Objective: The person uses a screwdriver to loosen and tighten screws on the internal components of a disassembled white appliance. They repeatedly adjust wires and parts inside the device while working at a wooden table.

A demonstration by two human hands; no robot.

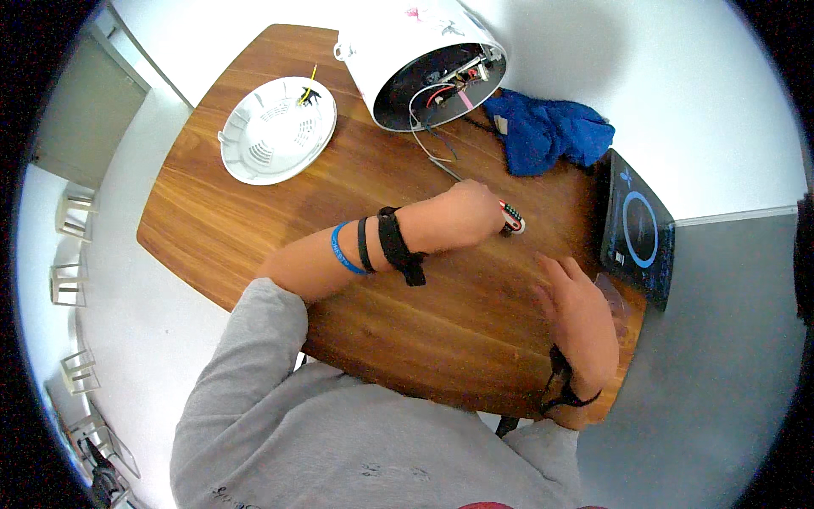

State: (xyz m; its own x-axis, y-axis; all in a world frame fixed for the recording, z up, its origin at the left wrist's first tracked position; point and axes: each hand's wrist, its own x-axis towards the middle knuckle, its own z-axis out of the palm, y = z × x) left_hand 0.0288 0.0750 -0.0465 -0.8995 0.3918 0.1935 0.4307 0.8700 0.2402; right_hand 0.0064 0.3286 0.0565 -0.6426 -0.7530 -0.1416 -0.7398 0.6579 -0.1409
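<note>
My left hand (471, 212) is closed over the middle of the wooden table, its fingers mostly hidden behind its back. A small red, white and black object (511, 218) juts out from its far side; its kind I cannot make out. A grey cable (443, 166) runs to this hand from a white, round appliance body (365, 68) lying on its side. The open end of the body shows metal parts and loose wires (449, 92). Lower right, my right hand (585, 310) hovers near the table edge with fingers apart, holding nothing visible. Something clear (612, 293) shows beside it, too faint to name.
A white round vented cover (263, 127) lies at the left back, with a yellow wire (307, 89) on it. Crumpled blue cloth (551, 131) sits beside the appliance. A black panel with a blue ring (640, 229) stands tilted at the right edge. Several stools line the left wall.
</note>
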